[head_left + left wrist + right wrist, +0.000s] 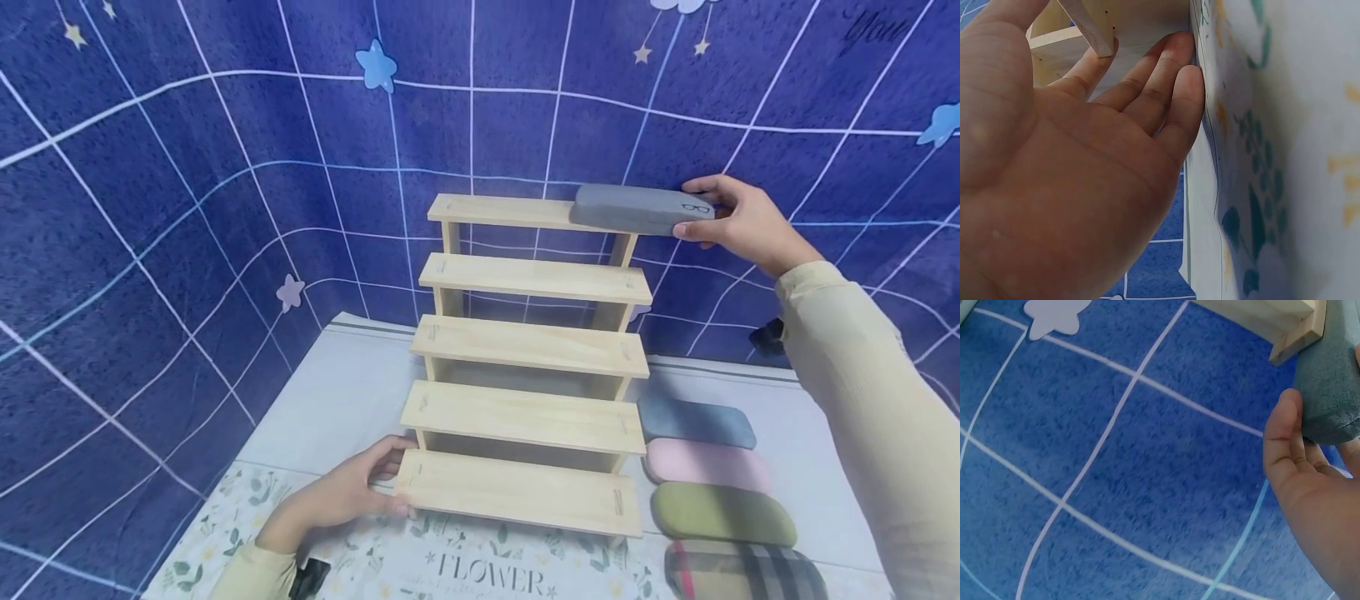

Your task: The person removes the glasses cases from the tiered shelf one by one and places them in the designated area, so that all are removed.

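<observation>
A stepped wooden rack (525, 337) of pale boards stands at the middle of the table. On the right part of its top board lies a grey glasses case (637, 208) with a small glasses drawing near one end. My right hand (738, 218) grips that end, thumb in front and fingers behind, past the board's edge. The right wrist view shows the case (1332, 375) between thumb and fingers. Low down, my left hand (352, 487) pinches the left end of the bottom board, thumb at its front edge. In the left wrist view the other fingers (1166, 81) extend beside the tabletop.
To the rack's right lie a blue case (697, 422), a pink case (708, 465), a green case (723, 512) and a plaid case (742, 571) in a column. A blue curtain (247, 208) with white lines and stars hangs behind. A flower-print cloth (465, 558) covers the table's front.
</observation>
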{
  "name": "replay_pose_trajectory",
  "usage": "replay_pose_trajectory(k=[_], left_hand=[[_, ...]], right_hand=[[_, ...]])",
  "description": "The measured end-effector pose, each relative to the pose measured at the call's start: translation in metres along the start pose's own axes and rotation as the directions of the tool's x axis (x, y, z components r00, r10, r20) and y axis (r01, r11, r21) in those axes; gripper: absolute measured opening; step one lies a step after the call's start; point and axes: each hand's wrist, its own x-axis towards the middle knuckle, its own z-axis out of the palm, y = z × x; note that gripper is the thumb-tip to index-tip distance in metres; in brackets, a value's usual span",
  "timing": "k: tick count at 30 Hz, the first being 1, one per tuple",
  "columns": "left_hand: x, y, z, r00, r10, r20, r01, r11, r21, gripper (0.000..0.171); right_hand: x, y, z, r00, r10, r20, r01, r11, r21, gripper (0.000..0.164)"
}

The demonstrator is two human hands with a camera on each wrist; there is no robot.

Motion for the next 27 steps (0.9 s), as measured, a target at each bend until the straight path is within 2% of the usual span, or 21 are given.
replay_pose_trajectory(k=[7, 18, 23, 27], left_hand=[[-0.004, 0.002, 0.0, 1.0, 0.005, -0.005, -0.005, 1.0, -0.005, 0.071], [-0.002, 0.002, 0.001, 1.0, 0.004, 0.004, -0.004, 1.0, -0.018, 0.071], [-0.001, 0.0, 0.001, 1.0, 0.001, 0.001, -0.001, 1.0, -0.019, 0.073], [0.0, 0.0, 0.001, 1.0, 0.002, 0.002, -0.002, 1.0, -0.019, 0.073]], right_hand=[[-0.011, 0.01, -0.009, 0.999, 0.038, 0.021, -0.038, 0.999, 0.008, 0.079], [-0.029, 0.023, -0.031, 0.995, 0.091, 0.049, -0.085, 0.991, -0.105, 0.084], [-0.038, 0.036, -0.039, 0.985, 0.149, 0.083, -0.135, 0.979, -0.15, 0.085], [-0.046, 0.048, -0.045, 0.978, 0.182, 0.107, -0.166, 0.976, -0.144, 0.086]])
